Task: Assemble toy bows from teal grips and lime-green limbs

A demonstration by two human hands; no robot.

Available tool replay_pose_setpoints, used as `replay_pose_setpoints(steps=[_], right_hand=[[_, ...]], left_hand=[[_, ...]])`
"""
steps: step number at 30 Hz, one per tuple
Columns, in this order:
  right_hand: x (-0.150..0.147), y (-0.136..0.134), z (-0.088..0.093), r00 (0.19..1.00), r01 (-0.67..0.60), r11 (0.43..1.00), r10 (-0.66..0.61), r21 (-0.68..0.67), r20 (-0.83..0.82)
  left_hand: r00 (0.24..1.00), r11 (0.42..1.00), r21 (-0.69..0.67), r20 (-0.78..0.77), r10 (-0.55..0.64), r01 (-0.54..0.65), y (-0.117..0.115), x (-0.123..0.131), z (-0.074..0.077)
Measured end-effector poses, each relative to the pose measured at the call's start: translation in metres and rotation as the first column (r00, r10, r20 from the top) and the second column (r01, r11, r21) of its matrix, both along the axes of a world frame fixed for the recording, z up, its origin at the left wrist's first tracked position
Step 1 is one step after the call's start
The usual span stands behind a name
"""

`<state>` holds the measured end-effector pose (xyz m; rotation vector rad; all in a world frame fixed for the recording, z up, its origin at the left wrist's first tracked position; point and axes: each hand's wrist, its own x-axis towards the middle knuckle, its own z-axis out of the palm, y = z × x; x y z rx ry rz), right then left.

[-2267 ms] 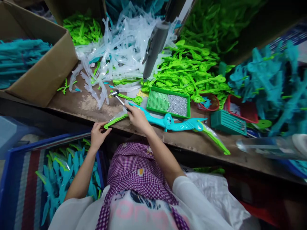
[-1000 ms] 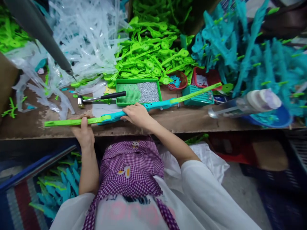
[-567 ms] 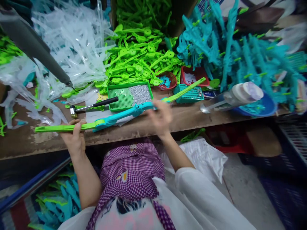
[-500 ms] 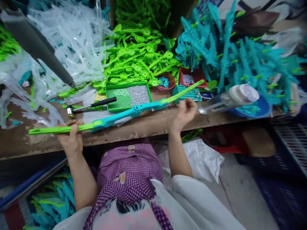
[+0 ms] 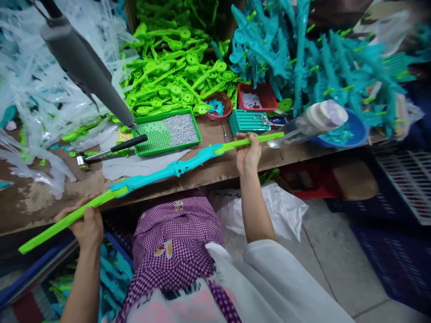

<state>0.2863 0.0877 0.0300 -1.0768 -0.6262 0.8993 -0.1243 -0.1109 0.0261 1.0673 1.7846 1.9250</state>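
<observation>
A long plastic assembly (image 5: 158, 174), teal in the middle with a lime-green arm at each end, stretches slantwise over the front edge of the bench. My left hand (image 5: 89, 226) is closed around its left green arm, thumb on top. On the other side, my right hand (image 5: 249, 154) grips the right green arm between thumb and fingers. Behind the assembly lies a hammer (image 5: 112, 149) with a black handle, its handle end resting on a green tray (image 5: 148, 137) of small metal pieces. A grey power screwdriver (image 5: 90, 72) hangs at the upper left, its tip over the tray.
Lime-green parts (image 5: 168, 72) pile up at the back, beside clear plastic bags (image 5: 67, 54) and teal parts (image 5: 323, 76). Small baskets, including a red one (image 5: 273, 106), stand behind my right hand. A clear bottle (image 5: 311, 119) leans near a blue bowl (image 5: 362, 134). Below left sits a crate of parts (image 5: 112, 273).
The assembly's left end has swung down toward me with my left hand. My right hand has closed around the right green arm. The view has shifted right.
</observation>
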Motion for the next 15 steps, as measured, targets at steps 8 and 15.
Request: replay_pose_setpoints(steps=[8,15], right_hand=[[0.003,-0.014,-0.007,0.997,-0.078,0.996,0.078,0.038,-0.012],[0.001,-0.029,-0.004,0.993,-0.116,0.993,0.117,0.028,-0.033]], left_hand=[[0.997,0.998,-0.032,0.055,0.062,-0.06,0.0,0.004,0.007],[0.979,0.987,0.096,0.174,0.111,-0.129,0.023,-0.014,0.015]])
